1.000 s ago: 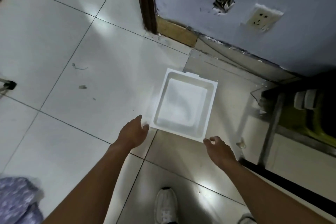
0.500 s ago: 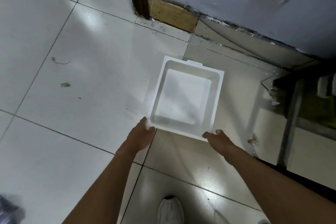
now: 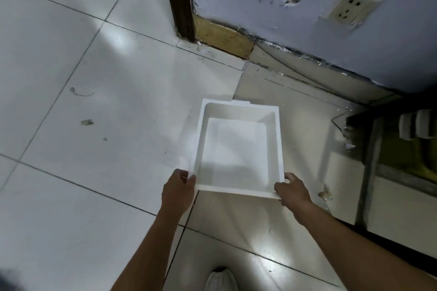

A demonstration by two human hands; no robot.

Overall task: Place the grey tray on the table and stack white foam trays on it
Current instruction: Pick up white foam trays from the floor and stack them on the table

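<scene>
A white foam tray (image 3: 236, 146), square and deep with a thick rim, is over the tiled floor in front of me. My left hand (image 3: 178, 189) grips its near left corner, fingers curled round the rim. At the near right corner my right hand (image 3: 293, 190) holds the rim the same way. The tray's near edge looks raised off the floor. No grey tray is in view.
White floor tiles (image 3: 94, 125) spread to the left. A blue wall (image 3: 283, 19) with a socket (image 3: 350, 8) and a dark door frame (image 3: 181, 0) stands behind. A dark metal frame (image 3: 371, 160) stands at the right. My white shoe (image 3: 221, 279) is below the tray.
Both hands reached forward from just short of the tray and closed on its near corners. The tray's near edge has come up toward me.
</scene>
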